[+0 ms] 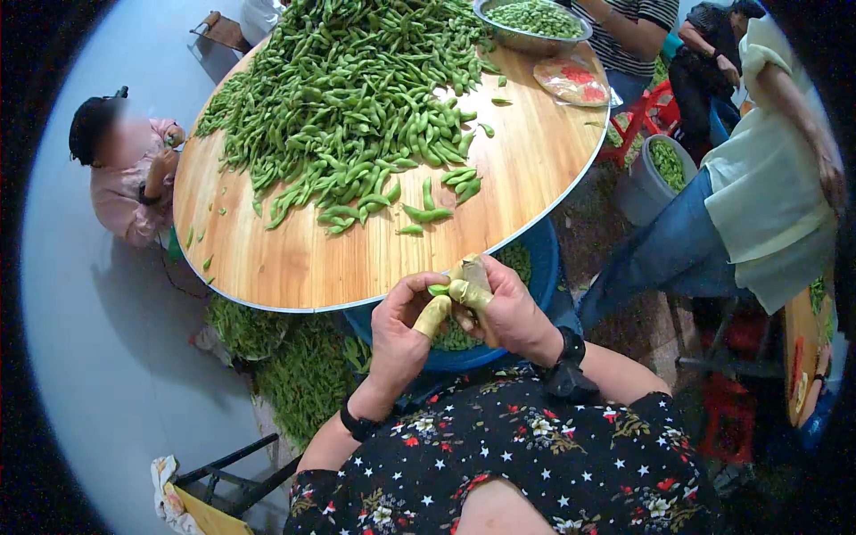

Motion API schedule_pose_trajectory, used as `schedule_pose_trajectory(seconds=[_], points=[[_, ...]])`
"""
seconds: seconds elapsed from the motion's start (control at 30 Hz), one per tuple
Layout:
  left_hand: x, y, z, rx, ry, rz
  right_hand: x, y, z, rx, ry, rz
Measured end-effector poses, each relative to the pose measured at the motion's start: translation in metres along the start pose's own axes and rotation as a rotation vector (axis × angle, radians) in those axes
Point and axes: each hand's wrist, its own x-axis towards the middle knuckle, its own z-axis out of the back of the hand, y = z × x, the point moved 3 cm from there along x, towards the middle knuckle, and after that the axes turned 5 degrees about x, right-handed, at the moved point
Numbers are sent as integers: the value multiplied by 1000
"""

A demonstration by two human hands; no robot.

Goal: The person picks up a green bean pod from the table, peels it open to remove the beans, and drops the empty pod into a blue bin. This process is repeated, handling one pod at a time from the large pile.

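Note:
Both my hands meet just off the front edge of the round wooden table [267, 276], above a blue tub [544, 254] that holds shelled green beans [455, 337]. My left hand [406, 325] is closed on a green bean pod [438, 290], with a yellowish cover on its thumb. Close against it, my right hand [504, 308] has its fingers and thumb bent together at the pod's end; yellowish covers wrap several of its fingertips. Whether the right fingers grip the pod too is hard to make out. A large heap of green pods [348, 98] lies on the table.
A metal bowl of shelled beans [535, 20] and a round patterned mat [572, 80] are at the table's far right. Empty-looking pods [312, 383] pile on the floor at left. A white bucket [655, 192] stands right. Several people are around; one in pink [129, 192] sits left.

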Motion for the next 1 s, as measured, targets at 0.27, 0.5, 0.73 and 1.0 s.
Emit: schedule_pose_trajectory(seconds=[0.27, 0.5, 0.73, 1.0], points=[[0, -7, -4, 201, -6, -184, 6, 1, 10, -259, -40, 133], [7, 9, 6, 138, 72, -40, 5, 2, 18, -372, -32, 59], [9, 15, 7, 51, -42, -56, -10, 7, 13, -487, -8, 312], [4, 15, 8, 145, 16, -84, -4, 6, 16, -292, -74, 11]])
